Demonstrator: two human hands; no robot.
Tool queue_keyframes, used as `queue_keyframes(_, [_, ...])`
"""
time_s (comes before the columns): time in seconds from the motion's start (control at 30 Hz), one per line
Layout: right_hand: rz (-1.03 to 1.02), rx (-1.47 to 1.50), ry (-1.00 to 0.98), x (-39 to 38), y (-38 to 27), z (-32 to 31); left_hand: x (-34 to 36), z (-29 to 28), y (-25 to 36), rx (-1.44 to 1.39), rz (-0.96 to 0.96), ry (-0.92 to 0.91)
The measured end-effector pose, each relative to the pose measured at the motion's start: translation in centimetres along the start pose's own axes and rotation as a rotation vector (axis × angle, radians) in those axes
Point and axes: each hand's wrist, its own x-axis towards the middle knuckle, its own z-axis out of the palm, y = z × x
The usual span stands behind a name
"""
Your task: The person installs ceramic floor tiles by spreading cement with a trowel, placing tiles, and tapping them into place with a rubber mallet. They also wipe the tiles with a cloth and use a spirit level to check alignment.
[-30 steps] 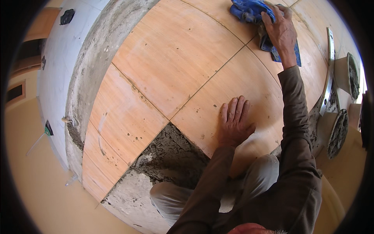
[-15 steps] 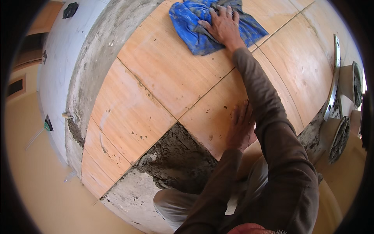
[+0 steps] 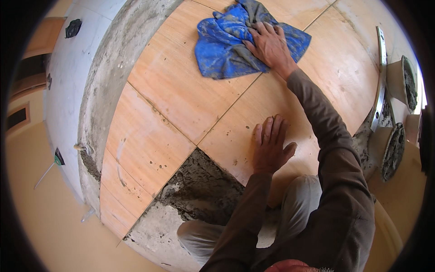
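Note:
My right hand (image 3: 272, 47) presses a rumpled blue cloth (image 3: 219, 50), smeared with grey, against the wood-patterned tiles (image 3: 181, 97). Its fingers are bent onto the fabric, and its palm side is hidden. Nearer to me, my left hand (image 3: 272, 145) lies palm down on a tile, fingers stretched out and thumb apart, holding nothing. Left of that hand, dark wet mortar (image 3: 199, 186) fills a gap beside the tile edges. Small dark specks dot the tiles around it.
Two mortar-crusted buckets (image 3: 384, 152) and a long metal straightedge (image 3: 380, 77) stand or lie on the right. Rough grey cement (image 3: 106, 63) borders the tiles on the left, with a wooden-handled tool (image 3: 81, 148) there. My bent knees (image 3: 301, 190) are close to the mortar gap.
My right hand and the cloth have come closer to me across the tiles. The left hand, partly behind my right arm before, now shows fully, farther left with its thumb out.

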Motion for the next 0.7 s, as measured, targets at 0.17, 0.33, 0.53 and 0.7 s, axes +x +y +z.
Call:
queue_keyframes(0.17, [0.102,-0.051,-0.317,-8.8,-0.1,-10.2,-0.7,0.0,-0.8,0.002,-0.009,0.047])
queue_keyframes(0.33, [0.295,0.083,-0.192,-12.4,-3.7,-8.6,-0.7,0.1,-0.6,-0.044,-0.017,0.065])
queue_keyframes(0.53, [0.082,0.073,-0.053,-2.0,-9.6,0.7,-0.7,0.9,-0.2,-0.071,0.018,0.008])
queue_keyframes(0.7, [0.017,0.158,-0.056,1.2,-11.6,3.8,-0.8,0.6,-0.6,0.228,0.060,-0.119])
